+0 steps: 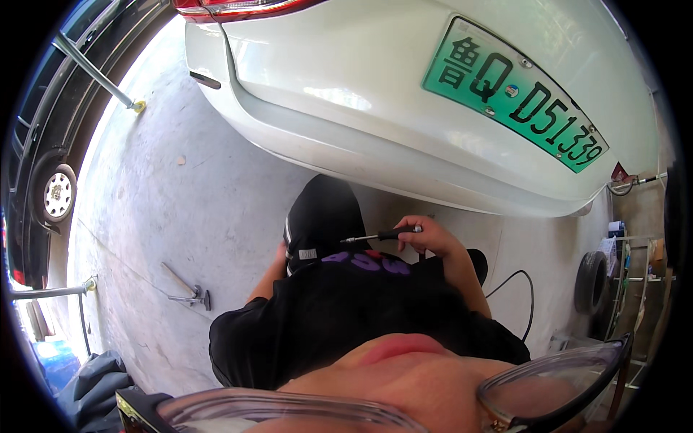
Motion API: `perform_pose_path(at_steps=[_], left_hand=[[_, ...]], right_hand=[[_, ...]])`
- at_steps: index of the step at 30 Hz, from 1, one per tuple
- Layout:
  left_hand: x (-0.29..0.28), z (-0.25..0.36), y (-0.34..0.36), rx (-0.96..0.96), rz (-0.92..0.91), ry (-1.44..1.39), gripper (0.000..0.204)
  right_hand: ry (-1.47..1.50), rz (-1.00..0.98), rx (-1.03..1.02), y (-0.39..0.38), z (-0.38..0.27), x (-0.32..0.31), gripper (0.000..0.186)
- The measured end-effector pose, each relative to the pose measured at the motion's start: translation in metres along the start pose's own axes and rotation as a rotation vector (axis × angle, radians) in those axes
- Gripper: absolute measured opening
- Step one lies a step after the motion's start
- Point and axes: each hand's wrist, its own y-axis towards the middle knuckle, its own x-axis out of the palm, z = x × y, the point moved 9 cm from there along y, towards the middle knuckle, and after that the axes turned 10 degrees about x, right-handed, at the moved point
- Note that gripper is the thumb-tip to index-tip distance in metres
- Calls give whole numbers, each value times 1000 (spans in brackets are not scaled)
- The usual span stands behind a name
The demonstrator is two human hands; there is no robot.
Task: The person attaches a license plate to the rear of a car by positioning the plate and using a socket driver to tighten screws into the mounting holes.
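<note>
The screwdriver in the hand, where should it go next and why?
Probably up toward the white car's bumper. The right hand holds the screwdriver level by its black handle, tip pointing left into open air, touching nothing, and the bumper hangs just above it.

Right hand (431,234) clenched (left hand hidden)

1. A green rectangular number plate (517,93) sits on the white car's rear (346,108), upper right, tilted down to the right, with dark characters and a thin white border.
2. A small white label patch (307,254) sits on the person's black clothing, below the bumper.
</note>
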Motion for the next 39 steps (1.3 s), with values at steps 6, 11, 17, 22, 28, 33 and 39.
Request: perform_pose_path(at_steps=[6,11,17,22,28,33,39], left_hand=[[-1,8,-8,-100,-79,-297,39],[-36,73,5,64,268,44,28],[-33,336,-23,532,354,-317,12],[-7,489,-76,764,224,-371,14],[68,597,-120,855,-160,-738,13],[103,633,-139,885,-321,-841,14],[131,641,-145,884,-433,-827,15]], right_hand=[[13,-27,-16,7,1,3,25],[-31,-3,-42,14,-7,10,26],[66,125,-185,0,-31,3,26],[137,199,-364,-35,-72,2,27],[38,291,-764,-95,-137,16,45],[-5,381,-811,-128,-168,27,35],[-1,474,-833,-144,-168,23,33]])
